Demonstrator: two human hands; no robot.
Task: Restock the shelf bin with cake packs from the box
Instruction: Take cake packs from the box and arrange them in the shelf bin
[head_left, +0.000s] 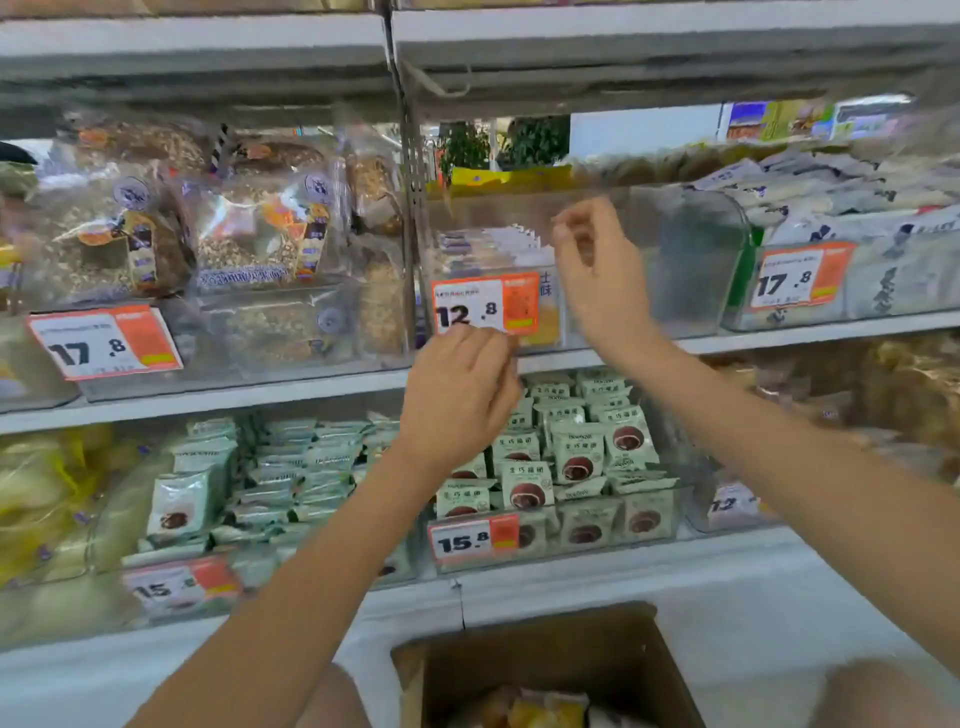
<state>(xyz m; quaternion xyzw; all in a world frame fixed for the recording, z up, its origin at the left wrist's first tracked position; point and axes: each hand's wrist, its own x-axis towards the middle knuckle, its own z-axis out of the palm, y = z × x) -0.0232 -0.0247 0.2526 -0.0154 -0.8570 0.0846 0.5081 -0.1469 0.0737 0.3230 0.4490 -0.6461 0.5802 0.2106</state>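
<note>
Shelving (727, 343) fills the view, and we take its clear shelf bin (675, 260), the one tagged 12.8, as our landmark. This bin is the likely restock target: a short row of cake packs (493, 244) stands on edge at its left end, and the rest of it looks bare through the plastic.

Below the bin, at the bottom of the view, sits the open cardboard box (545, 670); yellow-wrapped packs (540, 709) show inside it, placed close so that each reach stays short.

Left of the bin, bags of grain-topped bread (156, 234) carry a 17.8 tag. Right of it, grey-white packs (857, 208) also read 17.8. Directly beneath it, pale green packs (576, 457) with a brown round cake printed on them are tagged 15.8.

Our right hand (597, 275) is raised in front of the bin, fingers loosely curled, holding nothing we can see. Our left hand (462, 395) is at the bin's lower front edge, just under the orange price tag (485, 304); its fingers (498, 353) are curled, but we cannot tell whether they pinch anything.

Smaller print on the tags is too blurred to read.
</note>
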